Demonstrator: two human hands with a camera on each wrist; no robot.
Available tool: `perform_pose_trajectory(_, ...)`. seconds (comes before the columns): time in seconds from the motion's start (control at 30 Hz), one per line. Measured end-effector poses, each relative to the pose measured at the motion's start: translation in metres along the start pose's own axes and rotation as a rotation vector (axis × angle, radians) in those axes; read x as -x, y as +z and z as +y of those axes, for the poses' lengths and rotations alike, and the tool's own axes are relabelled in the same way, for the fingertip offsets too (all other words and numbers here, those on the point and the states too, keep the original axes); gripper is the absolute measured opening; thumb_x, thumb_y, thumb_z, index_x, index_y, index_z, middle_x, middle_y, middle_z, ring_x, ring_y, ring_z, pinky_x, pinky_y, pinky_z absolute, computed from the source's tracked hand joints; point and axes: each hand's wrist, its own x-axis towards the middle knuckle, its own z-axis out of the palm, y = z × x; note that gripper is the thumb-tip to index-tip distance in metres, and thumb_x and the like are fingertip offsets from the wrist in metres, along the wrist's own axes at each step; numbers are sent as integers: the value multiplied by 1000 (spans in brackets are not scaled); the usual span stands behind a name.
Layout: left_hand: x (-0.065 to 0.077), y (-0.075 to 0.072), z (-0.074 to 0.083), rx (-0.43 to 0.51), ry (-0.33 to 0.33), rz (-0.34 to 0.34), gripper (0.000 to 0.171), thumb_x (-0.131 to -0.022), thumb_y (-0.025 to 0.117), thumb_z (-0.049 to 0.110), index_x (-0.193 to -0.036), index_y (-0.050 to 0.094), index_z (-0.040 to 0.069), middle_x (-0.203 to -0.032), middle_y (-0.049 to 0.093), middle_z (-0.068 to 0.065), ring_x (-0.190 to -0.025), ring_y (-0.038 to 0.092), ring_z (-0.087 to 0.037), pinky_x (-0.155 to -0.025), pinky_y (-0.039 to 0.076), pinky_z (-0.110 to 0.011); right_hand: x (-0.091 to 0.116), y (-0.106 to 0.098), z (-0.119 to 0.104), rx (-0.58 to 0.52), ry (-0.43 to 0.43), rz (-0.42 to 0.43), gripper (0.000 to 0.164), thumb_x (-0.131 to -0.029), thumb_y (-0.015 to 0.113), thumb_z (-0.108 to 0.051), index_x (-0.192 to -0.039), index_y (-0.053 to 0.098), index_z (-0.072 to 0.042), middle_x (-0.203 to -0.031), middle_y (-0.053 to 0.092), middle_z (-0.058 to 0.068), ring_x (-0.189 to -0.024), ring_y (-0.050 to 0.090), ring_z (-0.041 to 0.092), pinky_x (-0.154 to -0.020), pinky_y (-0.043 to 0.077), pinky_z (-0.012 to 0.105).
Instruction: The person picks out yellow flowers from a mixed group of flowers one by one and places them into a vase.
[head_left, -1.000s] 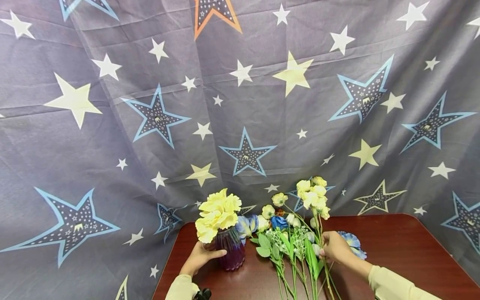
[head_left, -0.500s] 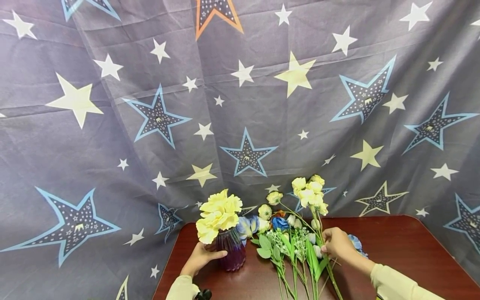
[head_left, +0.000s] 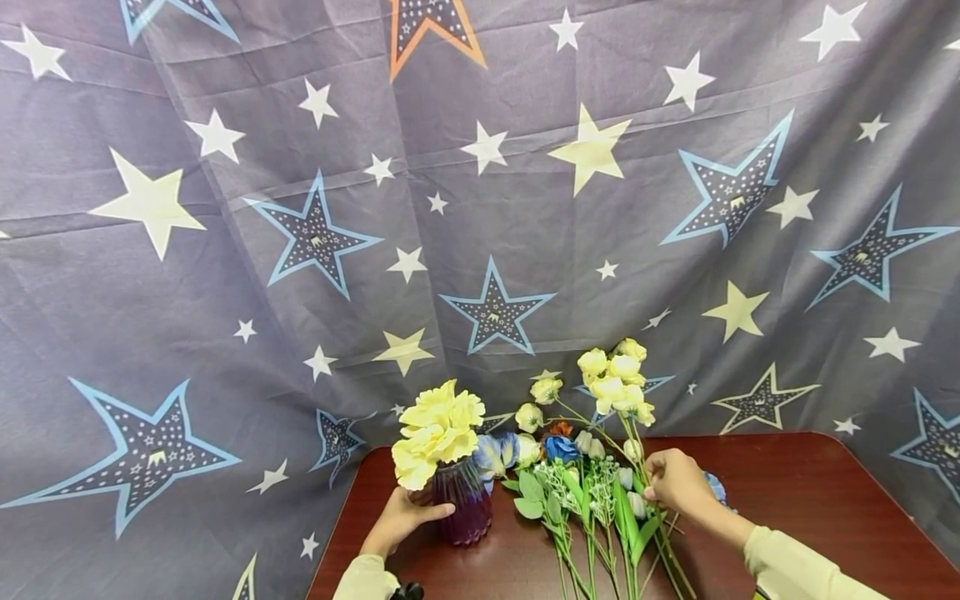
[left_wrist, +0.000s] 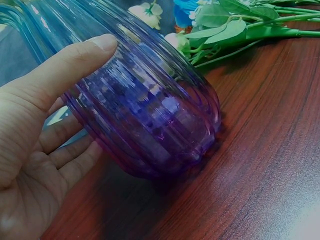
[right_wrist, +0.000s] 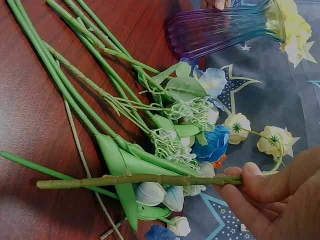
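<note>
My left hand (head_left: 403, 518) holds the ribbed glass vase (head_left: 463, 510), thumb across its near side and fingers behind. The vase stands upright, purple at the base and blue above, with large yellow flowers (head_left: 438, 429) in its mouth. Between thumb and fingers, my right hand (head_left: 678, 483) pinches the brownish-green stem (right_wrist: 125, 181) of a branched spray of pale yellow flowers (head_left: 618, 385). In the right wrist view its bare stem end points away from the hand, over the other stems. The blossoms rise above the pile in the head view.
Artificial flowers lie together mid-table: a blue rose (head_left: 561, 448), white tulips (right_wrist: 150, 193), green leaves (head_left: 529, 496) and long green stems. A blue-and-cream flower (head_left: 497, 454) lies behind the vase. The dark red table (head_left: 795, 508) meets a grey star-patterned cloth (head_left: 495, 217).
The yellow spray has tilted left at the top, its stem's lower end swinging right. My right hand has shifted slightly up and right. The left hand and vase stay in place.
</note>
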Motion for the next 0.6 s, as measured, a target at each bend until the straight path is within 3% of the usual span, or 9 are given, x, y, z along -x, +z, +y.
perform_pose_trajectory(0.23, -1, 1, -2, -34, 19, 20, 77, -72, 82, 20, -138, 44, 5, -134, 51, -21, -123, 49, -38, -100, 44, -50, 0, -2, -1, 15, -4, -3, 23, -63, 69, 13, -59, 53, -3, -52, 57, 3, -46, 53, 13, -42, 41, 22)
perform_pose_trajectory(0.4, -1, 1, -3, -23, 9, 14, 78, -72, 82, 20, -138, 44, 7, -134, 52, -19, -124, 49, -37, -100, 44, -49, 1, -9, -4, 27, -32, -21, 23, -58, 63, 15, -54, 52, -5, -47, 46, -5, -43, 42, 6, -42, 37, 19)
perform_pose_trajectory(0.6, 2, 0, 2, 20, -6, -4, 78, -72, 82, 15, -139, 43, 5, -135, 50, -20, -126, 46, -38, -102, 42, -50, -1, -21, -5, -20, -41, -104, 29, -57, 61, 17, -50, 45, -7, -45, 35, -7, -43, 34, 6, -45, 35, 18)
